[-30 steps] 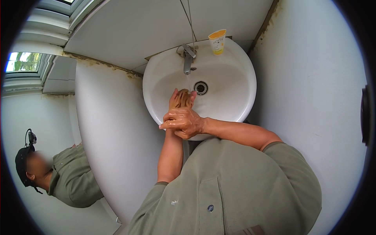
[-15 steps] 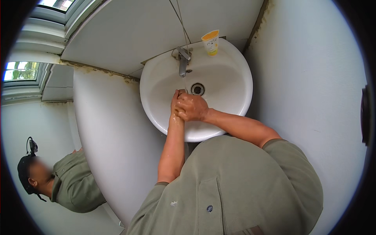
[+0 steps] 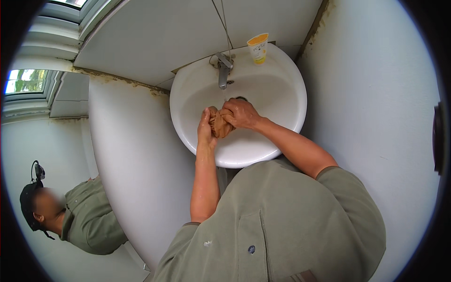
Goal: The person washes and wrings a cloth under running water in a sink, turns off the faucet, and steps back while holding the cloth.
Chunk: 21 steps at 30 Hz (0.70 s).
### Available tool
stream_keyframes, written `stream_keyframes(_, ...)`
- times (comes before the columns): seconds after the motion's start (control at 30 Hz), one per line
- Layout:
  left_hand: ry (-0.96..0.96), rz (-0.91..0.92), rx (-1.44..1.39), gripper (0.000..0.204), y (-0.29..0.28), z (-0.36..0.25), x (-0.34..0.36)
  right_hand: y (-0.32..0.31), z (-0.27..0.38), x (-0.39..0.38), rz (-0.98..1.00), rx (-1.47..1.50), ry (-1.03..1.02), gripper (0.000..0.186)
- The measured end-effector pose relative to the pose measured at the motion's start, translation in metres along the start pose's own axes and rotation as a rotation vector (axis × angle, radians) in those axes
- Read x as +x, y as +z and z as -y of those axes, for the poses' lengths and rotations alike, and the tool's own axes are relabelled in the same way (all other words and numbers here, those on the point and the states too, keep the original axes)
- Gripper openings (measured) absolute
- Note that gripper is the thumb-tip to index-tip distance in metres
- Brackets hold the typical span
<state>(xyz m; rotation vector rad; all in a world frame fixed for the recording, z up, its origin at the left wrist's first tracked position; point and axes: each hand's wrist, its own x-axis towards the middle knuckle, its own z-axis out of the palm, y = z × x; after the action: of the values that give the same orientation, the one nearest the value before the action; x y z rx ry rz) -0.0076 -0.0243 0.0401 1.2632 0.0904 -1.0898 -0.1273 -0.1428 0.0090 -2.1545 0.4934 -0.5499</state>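
Observation:
Over the front half of a white washbasin point(image 3: 188, 134), both my hands grip a crumpled wet tan cloth point(image 3: 221, 126). My left hand point(image 3: 206, 128) is closed on the cloth's left side, thumb up. The right side is bunched in the fingers of my right hand point(image 3: 242, 113), which partly covers the drain point(image 3: 241, 98). Just beyond the cloth, a thin stream of water falls from the chrome tap point(image 3: 223, 77). Water glistens on both hands and on my left wrist.
A yellow and white squeeze tube point(image 3: 258, 48) stands on the basin's back right rim. White walls close in on both sides, and a mirror point(image 3: 51, 155) at the left reflects me. A dark object point(image 3: 438, 138) is on the right wall.
My hands, clasped together before, have drawn apart, and the tan cloth now shows between them. My right hand has moved slightly up and to the right. The view has shifted a little.

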Motion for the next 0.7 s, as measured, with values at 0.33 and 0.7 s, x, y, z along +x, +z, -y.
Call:
stream_keyframes(0.33,0.063,0.330,-0.031,0.046,-0.007,-0.031,-0.010,0.014,0.006,-0.004,0.032,0.532,0.165,0.066)
stream_keyframes(0.7,0.386,0.172,0.427,0.028,-0.007,-0.040,-0.026,-0.014,0.005,0.002,0.064,0.875,0.259,0.027)
